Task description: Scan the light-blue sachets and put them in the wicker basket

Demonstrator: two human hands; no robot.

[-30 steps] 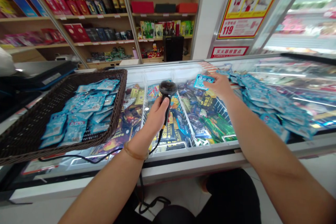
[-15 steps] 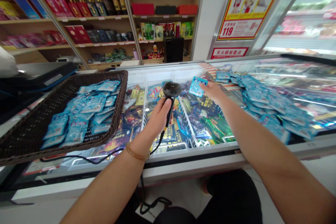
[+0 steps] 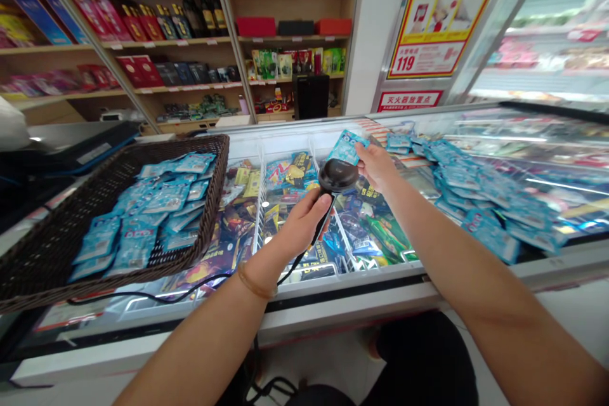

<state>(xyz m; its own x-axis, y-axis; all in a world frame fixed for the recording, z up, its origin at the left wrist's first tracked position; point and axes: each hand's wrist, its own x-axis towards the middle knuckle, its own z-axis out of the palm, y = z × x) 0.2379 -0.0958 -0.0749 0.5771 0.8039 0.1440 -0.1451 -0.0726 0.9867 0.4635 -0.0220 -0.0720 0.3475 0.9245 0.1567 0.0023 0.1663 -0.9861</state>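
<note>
My left hand grips the handle of a black corded barcode scanner, whose head points up toward a small blue packet. My right hand pinches that packet by its edge, just above and behind the scanner head, over the glass-topped chest freezer. A pile of the same blue packets lies spread on the freezer lid to the right. More blue packets fill a dark wicker basket on the left.
Ice-cream wrappers show through the freezer glass in wire-divided bins. The scanner's black cable trails left under the basket. Wooden shelves of boxed goods stand behind, and a yellow poster hangs on the right.
My right hand lifted one blue packet off the pile and carried it left toward the scanner. My left hand swung the scanner right and up to meet it.
</note>
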